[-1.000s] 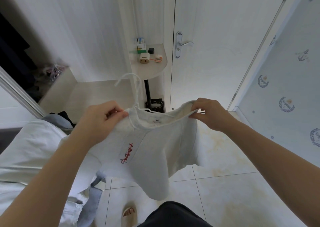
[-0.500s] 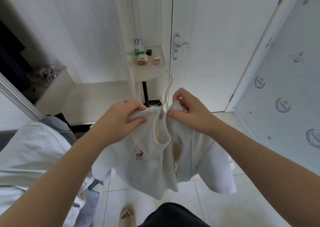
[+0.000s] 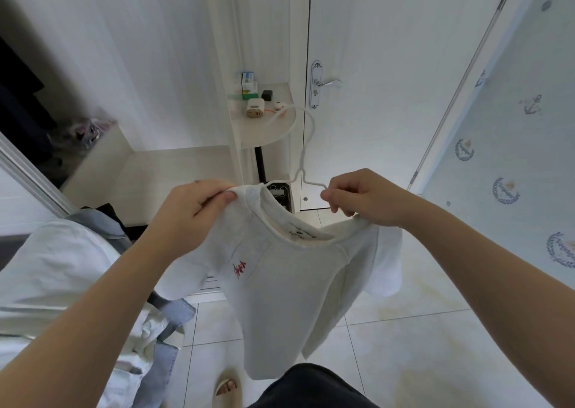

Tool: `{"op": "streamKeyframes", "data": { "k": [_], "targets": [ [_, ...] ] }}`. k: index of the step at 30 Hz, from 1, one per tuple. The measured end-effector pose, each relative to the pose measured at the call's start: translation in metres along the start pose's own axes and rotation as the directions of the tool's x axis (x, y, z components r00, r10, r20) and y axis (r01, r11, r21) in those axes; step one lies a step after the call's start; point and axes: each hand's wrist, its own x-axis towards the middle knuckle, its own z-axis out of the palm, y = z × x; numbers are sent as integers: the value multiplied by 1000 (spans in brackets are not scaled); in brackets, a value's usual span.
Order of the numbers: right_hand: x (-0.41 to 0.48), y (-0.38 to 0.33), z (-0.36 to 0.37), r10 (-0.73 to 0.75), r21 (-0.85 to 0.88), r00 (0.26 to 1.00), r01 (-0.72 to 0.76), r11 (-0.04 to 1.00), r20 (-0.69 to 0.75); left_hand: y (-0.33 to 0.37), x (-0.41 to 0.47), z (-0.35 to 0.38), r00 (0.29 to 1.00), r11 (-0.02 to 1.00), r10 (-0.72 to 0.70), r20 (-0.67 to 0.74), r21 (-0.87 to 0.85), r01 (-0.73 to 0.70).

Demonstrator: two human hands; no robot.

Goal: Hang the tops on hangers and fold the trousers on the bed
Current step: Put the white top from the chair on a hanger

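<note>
My left hand [image 3: 193, 217] pinches the top [image 3: 280, 283] at one shoulder; my right hand [image 3: 367, 199] is closed on the hanger [image 3: 313, 133] wire with the other shoulder bunched beneath. I should ease each shoulder out over a hanger end evenly, sparing the collar. The top hangs between my hands above the floor [image 3: 404, 330], pale, small red script on its chest, the hook rising from its neck

A white door [image 3: 389, 65] with a lever handle [image 3: 326, 83] stands beside a cluttered corner shelf [image 3: 264, 130].
</note>
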Motion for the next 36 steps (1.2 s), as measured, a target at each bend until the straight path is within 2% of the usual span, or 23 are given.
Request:
{"op": "streamKeyframes", "data": {
  "k": [3,8,14,19,22,24,28,36],
  "targets": [
    [2,-14,7,-22,68,1000,23,997,-14,9,3,7,1000,999,-9,27,-35,10],
    [9,-24,18,-50,80,997,55,995,-65,21,3,11,999,1000,-13,35,-18,13],
    [10,-23,2,-52,89,986,67,994,-157,-10,4,-10,996,996,-86,-32,29,87],
    [11,-23,0,-61,172,976,98,980,-207,-24,4,-13,992,991,-127,14,40,127],
    [12,-25,-4,-75,159,968,115,980,-239,-28,-3,-3,991,987,-132,-30,90,134],
    [11,-22,-9,-81,154,970,119,981,-231,-33,-8,-2,984,976,-153,-89,140,164],
    [9,-16,-14,-52,175,983,84,981,-177,-31,-11,-7,989,979,-81,-127,178,103],
    [8,-20,-1,-36,228,990,67,971,-136,-29,-2,-20,996,970,-93,-14,225,94]
  ]
}}
